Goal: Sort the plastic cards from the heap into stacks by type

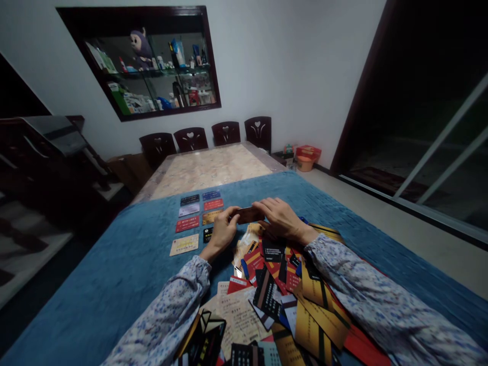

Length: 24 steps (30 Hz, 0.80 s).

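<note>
Between my two hands a dark brownish card [249, 215] is held up above the table, tilted so its face is hard to read. My left hand [224, 227] pinches its left end, and my right hand [280, 218] grips its right end. Below them spreads a heap of loose cards [270, 292] in red, black, gold and white, partly hidden by my right forearm. Left of my left hand, several cards lie in two columns, among them a red card [187, 223] and a cream card [184, 245]. A black card [208, 234] is partly covered by my left hand.
A blue cloth [145, 274] covers the near part of the table; the far part has a patterned top [217, 165]. Several dark chairs [190, 139] stand behind it. A red bag on an orange bucket [305, 162] sits by the wall. Shelves [152, 73] are set into the wall.
</note>
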Available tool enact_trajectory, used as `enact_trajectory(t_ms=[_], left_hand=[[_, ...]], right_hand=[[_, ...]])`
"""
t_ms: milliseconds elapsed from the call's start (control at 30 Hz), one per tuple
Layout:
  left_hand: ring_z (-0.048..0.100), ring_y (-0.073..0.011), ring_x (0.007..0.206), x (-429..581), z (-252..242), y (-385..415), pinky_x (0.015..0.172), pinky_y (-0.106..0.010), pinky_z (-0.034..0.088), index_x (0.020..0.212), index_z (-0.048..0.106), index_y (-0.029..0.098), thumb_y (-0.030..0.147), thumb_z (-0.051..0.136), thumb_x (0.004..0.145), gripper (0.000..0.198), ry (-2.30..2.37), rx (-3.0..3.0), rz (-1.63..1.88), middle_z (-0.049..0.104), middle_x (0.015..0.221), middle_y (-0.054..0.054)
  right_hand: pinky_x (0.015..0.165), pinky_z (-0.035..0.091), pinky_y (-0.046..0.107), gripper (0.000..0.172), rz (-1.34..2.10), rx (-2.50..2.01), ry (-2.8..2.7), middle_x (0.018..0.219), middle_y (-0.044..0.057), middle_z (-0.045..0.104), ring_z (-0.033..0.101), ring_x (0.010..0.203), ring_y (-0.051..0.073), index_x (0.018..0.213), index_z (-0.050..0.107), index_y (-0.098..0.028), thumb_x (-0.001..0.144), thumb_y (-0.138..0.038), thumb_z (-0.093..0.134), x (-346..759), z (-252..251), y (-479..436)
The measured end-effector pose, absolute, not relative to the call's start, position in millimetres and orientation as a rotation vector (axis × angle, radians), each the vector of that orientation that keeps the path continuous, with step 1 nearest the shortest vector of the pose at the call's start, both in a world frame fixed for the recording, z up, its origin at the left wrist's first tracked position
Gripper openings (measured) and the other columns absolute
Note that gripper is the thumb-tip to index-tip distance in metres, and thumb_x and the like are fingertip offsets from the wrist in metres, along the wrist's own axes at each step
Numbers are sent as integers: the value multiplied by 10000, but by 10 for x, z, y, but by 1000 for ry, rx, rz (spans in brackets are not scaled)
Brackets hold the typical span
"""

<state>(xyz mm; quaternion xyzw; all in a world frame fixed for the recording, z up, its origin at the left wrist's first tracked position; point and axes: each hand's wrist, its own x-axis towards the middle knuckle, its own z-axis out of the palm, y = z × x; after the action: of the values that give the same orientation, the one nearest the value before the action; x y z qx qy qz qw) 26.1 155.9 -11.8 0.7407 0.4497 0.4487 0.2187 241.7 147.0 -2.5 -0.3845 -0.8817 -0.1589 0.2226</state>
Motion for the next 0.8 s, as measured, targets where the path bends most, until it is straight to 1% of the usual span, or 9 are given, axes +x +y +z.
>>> enact_trajectory(t_ms=[67,167,200,267,333,400,533,667,800], left_hand=[[661,-184,851,251,-106,1542,815,-313,528,1087,644,170,128,554,845,261,1247,2108,1231,715,980,-58],[624,-153,750,241,-94,1510,773,-314,537,1235,539,189,99,583,815,432,1267,2239,1214,667,984,-43],[625,-161,784,240,-90,1500,795,-330,541,1260,506,189,91,592,801,477,1263,2307,1212,644,1030,-55],[623,-210,954,236,-75,1480,880,-380,534,1285,462,182,83,601,781,532,1241,2487,1180,574,1180,-106],[586,-263,1098,231,-49,1463,947,-426,512,1286,450,173,73,593,772,543,1238,2674,1090,497,1284,-150],[561,-293,1155,220,-8,1452,967,-447,503,1272,456,166,59,577,771,527,1258,2799,993,468,1306,-171],[540,-305,1167,177,99,1465,963,-462,502,1246,477,168,79,590,782,486,1248,2884,857,506,1244,-162],[542,-287,1129,80,236,1506,945,-451,510,1217,504,181,116,631,766,473,1200,2875,756,528,1194,-131],[549,-280,1100,-76,379,1550,963,-439,499,1183,539,172,133,676,752,454,1156,2893,631,545,1176,-125]], right_hand=[[789,378,367,395,-445,-1038,-2410,1131,176,634,528,964,272,1257,543,-91,897,-254,544,2422,-43,1485],[769,407,367,366,-457,-982,-2362,1111,169,636,527,949,268,1236,550,-107,898,-248,543,2437,-71,1511],[768,419,367,371,-465,-965,-2339,1117,167,629,524,957,269,1237,548,-116,887,-240,556,2443,-78,1518],[773,440,366,399,-482,-946,-2296,1142,163,603,516,985,272,1242,546,-133,855,-221,589,2454,-87,1526],[777,457,367,420,-491,-943,-2271,1160,162,570,506,1010,276,1246,549,-150,837,-226,613,2465,-85,1526],[780,469,375,424,-492,-939,-2272,1147,162,554,497,1018,281,1253,552,-157,845,-257,618,2474,-73,1523],[798,484,404,440,-464,-908,-2312,1108,158,551,483,1012,291,1279,539,-158,875,-325,592,2469,-26,1514],[818,495,429,460,-384,-869,-2353,1109,154,544,479,1003,290,1306,518,-163,891,-355,568,2426,45,1518],[815,507,410,459,-304,-814,-2399,1106,155,538,498,987,276,1280,528,-140,886,-368,584,2342,118,1593]])
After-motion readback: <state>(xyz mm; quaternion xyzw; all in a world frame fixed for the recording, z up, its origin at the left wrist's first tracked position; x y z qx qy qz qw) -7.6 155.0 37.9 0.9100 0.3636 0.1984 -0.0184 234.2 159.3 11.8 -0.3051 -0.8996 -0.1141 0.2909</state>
